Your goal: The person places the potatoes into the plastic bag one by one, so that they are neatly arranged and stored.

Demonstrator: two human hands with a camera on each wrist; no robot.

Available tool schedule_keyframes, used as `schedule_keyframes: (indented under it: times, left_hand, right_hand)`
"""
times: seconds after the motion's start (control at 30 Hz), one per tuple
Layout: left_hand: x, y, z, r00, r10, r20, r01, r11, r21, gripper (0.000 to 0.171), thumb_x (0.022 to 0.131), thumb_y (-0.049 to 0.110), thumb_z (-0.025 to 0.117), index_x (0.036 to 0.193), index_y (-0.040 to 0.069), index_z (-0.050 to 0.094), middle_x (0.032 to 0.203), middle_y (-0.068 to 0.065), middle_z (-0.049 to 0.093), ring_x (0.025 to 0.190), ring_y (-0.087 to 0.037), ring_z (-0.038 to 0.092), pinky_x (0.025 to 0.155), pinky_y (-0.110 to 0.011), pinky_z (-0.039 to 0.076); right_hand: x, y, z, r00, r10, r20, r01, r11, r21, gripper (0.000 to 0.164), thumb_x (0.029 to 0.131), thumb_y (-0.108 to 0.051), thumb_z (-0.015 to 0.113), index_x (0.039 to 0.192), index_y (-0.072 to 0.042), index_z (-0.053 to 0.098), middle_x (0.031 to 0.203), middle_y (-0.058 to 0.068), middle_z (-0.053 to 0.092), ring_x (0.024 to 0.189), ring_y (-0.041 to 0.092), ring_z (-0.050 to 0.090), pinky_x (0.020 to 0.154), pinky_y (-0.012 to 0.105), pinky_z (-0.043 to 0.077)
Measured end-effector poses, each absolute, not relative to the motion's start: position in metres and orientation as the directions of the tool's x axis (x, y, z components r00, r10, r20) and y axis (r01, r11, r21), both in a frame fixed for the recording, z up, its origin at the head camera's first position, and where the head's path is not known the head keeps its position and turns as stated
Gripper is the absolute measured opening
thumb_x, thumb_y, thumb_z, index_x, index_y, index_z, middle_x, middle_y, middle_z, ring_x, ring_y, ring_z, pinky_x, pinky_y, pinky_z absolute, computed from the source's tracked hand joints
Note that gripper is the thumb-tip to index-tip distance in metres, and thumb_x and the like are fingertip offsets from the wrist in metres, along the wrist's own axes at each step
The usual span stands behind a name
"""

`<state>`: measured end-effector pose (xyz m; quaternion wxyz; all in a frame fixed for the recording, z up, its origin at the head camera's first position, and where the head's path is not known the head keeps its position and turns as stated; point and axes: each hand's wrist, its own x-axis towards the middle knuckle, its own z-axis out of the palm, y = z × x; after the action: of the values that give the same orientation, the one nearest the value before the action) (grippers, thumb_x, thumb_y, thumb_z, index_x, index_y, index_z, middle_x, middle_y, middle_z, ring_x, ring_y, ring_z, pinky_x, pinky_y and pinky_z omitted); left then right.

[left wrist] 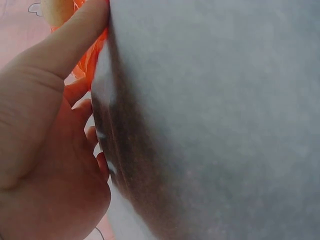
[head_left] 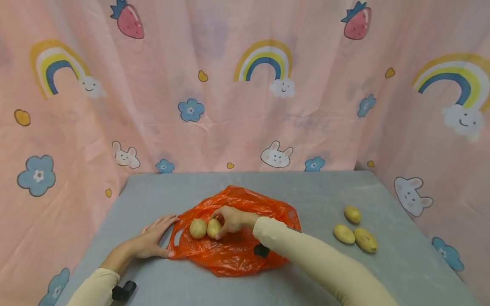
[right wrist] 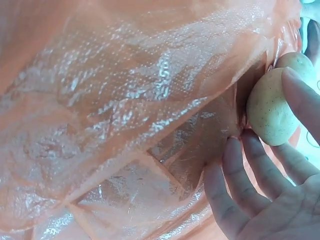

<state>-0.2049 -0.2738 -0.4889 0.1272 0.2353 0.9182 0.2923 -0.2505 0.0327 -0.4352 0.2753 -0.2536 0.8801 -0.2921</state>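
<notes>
Nearest us, near edge: cream L sleeve [head_left: 93, 289] w/ blk wrist unit [head_left: 124, 291], plus cream R sleeve [head_left: 325, 265] reaching in from near R. Mid table, slightly L, we've got an orange-red plastic bag [head_left: 237, 259], thin, crumpled, spread on the grey table [head_left: 306, 191].

L hand [head_left: 153, 239] rests at bag's L end, by its handle slot [head_left: 178, 237]; thumb & fingers well apart, tips touching bag edge.

R hand [head_left: 232, 220] is over mid bag, thumb & fingers clamped on held potato [head_left: 212, 229]. That one sits at bag's L half, just R of a rounder potato [head_left: 198, 228]; on the film or inside bag mouth, we can't tell.

Far R on table, well apart from bag, we count 3 more: far spud [head_left: 352, 214], near-L spud [head_left: 344, 234], near-R spud [head_left: 365, 240], bunched tog.

Bkgd: pink printed curtain [head_left: 229, 136] along far side, L & R.
</notes>
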Motion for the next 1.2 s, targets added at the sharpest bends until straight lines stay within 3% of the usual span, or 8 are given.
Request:
schedule_keyframes:
  times: [0.2,0.43,0.67,1.2]
  left_hand:
    - [-0.207,-0.274,-0.493,-0.870,0.478,-0.119,0.324,0.737,0.593,0.103,0.075,0.053,0.083,0.156,0.013,0.033,0.166,-0.021,0.022,0.151,-0.051,0.014,0.105,-0.080,0.014]
    - [-0.206,-0.269,-0.483,-0.858,0.494,-0.141,0.323,0.733,0.599,0.104,0.077,0.051,0.083,0.157,0.010,0.031,0.166,-0.024,0.021,0.150,-0.055,0.013,0.105,-0.081,0.013]
    - [-0.205,-0.265,-0.474,-0.857,0.497,-0.133,0.341,0.741,0.578,0.103,0.078,0.044,0.085,0.156,0.007,0.031,0.165,-0.023,0.022,0.150,-0.055,0.014,0.105,-0.082,0.013]
    - [-0.205,-0.272,-0.489,-0.862,0.484,-0.154,0.311,0.743,0.593,0.104,0.076,0.050,0.084,0.157,0.011,0.031,0.167,-0.020,0.019,0.152,-0.052,0.011,0.106,-0.081,0.010]
  right_hand:
    - [-0.252,0.032,-0.436,-0.714,-0.616,-0.332,-0.312,0.705,-0.637,0.052,0.085,-0.014,0.082,0.133,-0.008,0.063,0.127,0.008,0.066,0.115,0.018,0.060,0.106,0.037,0.050]
    - [-0.254,0.035,-0.435,-0.697,-0.636,-0.330,-0.337,0.697,-0.633,0.050,0.086,-0.015,0.081,0.132,-0.006,0.065,0.122,0.004,0.068,0.105,0.012,0.058,0.101,0.032,0.050]
    - [-0.254,0.037,-0.430,-0.703,-0.632,-0.327,-0.336,0.700,-0.630,0.049,0.087,-0.016,0.081,0.132,-0.004,0.065,0.120,0.006,0.069,0.104,0.014,0.061,0.100,0.033,0.052]
    - [-0.248,0.032,-0.438,-0.735,-0.588,-0.338,-0.290,0.723,-0.627,0.050,0.085,-0.019,0.082,0.131,-0.005,0.065,0.114,0.003,0.069,0.099,0.012,0.059,0.099,0.033,0.053]
